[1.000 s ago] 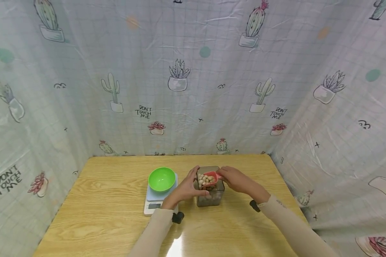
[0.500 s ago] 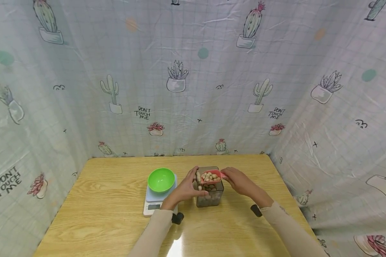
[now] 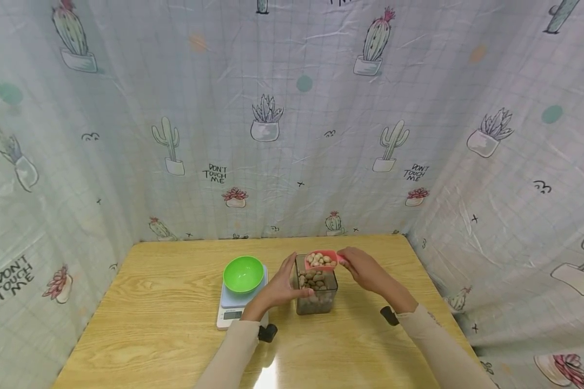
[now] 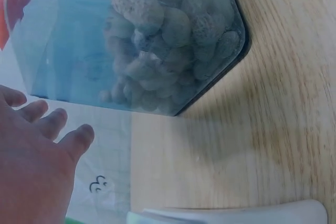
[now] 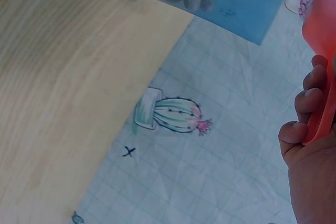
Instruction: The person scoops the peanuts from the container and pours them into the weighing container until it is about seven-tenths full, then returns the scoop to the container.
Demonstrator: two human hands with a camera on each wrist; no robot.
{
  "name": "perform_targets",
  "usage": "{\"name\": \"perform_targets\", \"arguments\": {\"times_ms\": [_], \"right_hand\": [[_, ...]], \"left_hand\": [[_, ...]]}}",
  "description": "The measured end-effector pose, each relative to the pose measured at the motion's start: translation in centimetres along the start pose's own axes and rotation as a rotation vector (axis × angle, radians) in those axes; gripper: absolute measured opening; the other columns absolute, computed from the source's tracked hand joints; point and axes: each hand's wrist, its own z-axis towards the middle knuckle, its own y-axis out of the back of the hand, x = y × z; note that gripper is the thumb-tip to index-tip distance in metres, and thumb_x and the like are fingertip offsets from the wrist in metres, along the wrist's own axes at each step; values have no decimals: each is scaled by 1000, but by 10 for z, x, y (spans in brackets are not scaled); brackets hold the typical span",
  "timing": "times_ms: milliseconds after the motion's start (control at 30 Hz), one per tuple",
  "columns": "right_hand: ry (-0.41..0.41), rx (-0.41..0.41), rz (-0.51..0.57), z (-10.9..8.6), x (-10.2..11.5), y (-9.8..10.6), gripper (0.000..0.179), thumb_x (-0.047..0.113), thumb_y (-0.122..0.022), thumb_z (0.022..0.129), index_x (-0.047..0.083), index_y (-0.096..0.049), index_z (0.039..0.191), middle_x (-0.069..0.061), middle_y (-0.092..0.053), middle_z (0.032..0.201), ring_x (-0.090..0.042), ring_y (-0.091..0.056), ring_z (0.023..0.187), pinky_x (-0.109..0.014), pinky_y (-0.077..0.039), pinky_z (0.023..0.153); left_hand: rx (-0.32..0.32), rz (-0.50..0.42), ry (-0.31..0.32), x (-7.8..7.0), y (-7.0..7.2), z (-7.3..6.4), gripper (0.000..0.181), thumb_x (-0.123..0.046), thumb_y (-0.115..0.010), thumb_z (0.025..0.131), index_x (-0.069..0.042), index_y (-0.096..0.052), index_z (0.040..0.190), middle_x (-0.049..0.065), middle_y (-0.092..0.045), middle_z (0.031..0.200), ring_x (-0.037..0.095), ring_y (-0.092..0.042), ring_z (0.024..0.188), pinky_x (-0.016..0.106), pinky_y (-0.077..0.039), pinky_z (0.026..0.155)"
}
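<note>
A clear grey square container [image 3: 315, 303] of unshelled peanuts [image 4: 163, 30] stands on the table. My left hand [image 3: 278, 289] holds its left side, thumb at the front and fingers toward the back rim; in the left wrist view those fingertips lie along the container's edge. My right hand [image 3: 367, 271] grips the handle of a red scoop [image 5: 321, 22], fingers curled round it in the right wrist view. The scoop is level above the container's back part and carries several peanuts [image 3: 320, 260]. More peanuts lie inside the container below it.
To the left, a green bowl [image 3: 243, 274] sits on a white and blue kitchen scale [image 3: 231, 315] with a small display. The wooden table [image 3: 165, 302] ends at a patterned curtain [image 3: 292, 178] behind and at the sides.
My right hand has lifted the loaded scoop up out of the container and toward its back. Peanuts below have come into view. The left hand keeps its place on the container.
</note>
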Motion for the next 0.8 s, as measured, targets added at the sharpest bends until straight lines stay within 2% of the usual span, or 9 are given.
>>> {"name": "perform_targets", "arguments": {"times_ms": [167,400,600,800], "right_hand": [[12,-23,-19,6,0,6,16,16,-52,101,9,-61,113,-1,-61,95,-13,-54,83,-34,-46,73],[51,-62,-8,15,5,15,16,15,-52,102,8,-60,114,-3,-61,97,-14,-54,81,-34,-46,73],[57,-90,-13,25,12,15,19,15,-52,102,6,-61,116,-8,-65,105,-23,-62,95,-43,-51,82],[72,-131,-27,32,19,10,21,16,-52,101,4,-62,116,-9,-67,104,-25,-63,95,-43,-51,81]], "left_hand": [[-46,11,-22,-8,8,-5,112,-61,-71,81,-24,-1,160,8,-4,167,37,-22,150,59,-33,113],[-119,-2,-40,-19,29,-16,109,-54,-73,82,-28,-1,160,8,-5,167,37,-17,151,61,-29,114],[-189,-22,-55,-22,45,-27,106,-49,-75,82,-32,-5,159,9,-9,167,39,-19,150,64,-30,112],[-214,30,-52,-19,58,-39,103,-55,-71,84,-41,0,157,2,-5,167,40,-25,148,65,-33,110]]}}
